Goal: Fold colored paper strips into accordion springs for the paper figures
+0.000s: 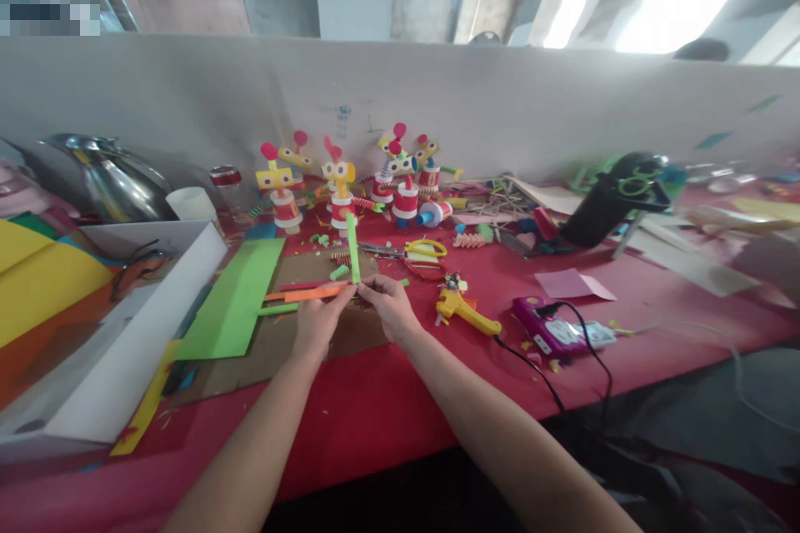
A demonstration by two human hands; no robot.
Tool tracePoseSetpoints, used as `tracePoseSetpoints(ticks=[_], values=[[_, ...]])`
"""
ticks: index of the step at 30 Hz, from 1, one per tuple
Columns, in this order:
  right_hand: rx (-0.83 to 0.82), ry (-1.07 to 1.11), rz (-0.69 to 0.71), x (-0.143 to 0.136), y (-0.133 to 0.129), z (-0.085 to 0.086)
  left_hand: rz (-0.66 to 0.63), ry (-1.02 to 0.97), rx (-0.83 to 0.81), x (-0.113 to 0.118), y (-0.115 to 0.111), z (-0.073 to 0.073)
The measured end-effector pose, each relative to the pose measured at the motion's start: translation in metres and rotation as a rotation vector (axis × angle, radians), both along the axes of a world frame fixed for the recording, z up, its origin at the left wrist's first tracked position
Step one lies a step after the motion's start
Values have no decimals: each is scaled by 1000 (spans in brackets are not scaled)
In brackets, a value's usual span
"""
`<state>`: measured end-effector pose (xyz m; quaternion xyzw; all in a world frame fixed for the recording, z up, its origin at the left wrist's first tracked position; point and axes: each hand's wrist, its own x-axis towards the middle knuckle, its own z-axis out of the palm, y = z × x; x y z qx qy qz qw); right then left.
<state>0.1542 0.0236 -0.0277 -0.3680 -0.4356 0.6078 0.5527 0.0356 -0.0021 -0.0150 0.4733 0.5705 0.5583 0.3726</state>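
Over the brown cardboard, my left hand (320,318) is closed in a pinch at the end of an orange paper strip (306,294), which points left. My right hand (391,304) meets it fingertip to fingertip, pinching the lower end of an upright light green paper strip (353,246). The two strips meet at a corner between the fingers; the fingertips partly hide the joint. Under my left hand lies another green strip (278,310). Just beyond the hands are a coiled green paper spring (339,272) and scissors with yellow handles (426,249).
A yellow glue gun (467,312) and a purple power strip (556,329) with black cords lie right. Several paper-cup robot figures (342,204) stand at the back. Left are a green sheet (234,300), a white box (143,333) and a metal jug (116,183).
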Motion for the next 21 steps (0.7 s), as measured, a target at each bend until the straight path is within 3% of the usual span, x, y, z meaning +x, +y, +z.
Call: tracePoseSetpoints(ticks=[11,18,21], values=[[-9,-5,155,3,0,-1,-6,103,-2,-11,-1,6],[-17,-47,-52,8,7,-5,-65,-23,89,-8,3,5],[32,-75,-110,11,8,-3,40,204,56,-26,5,9]])
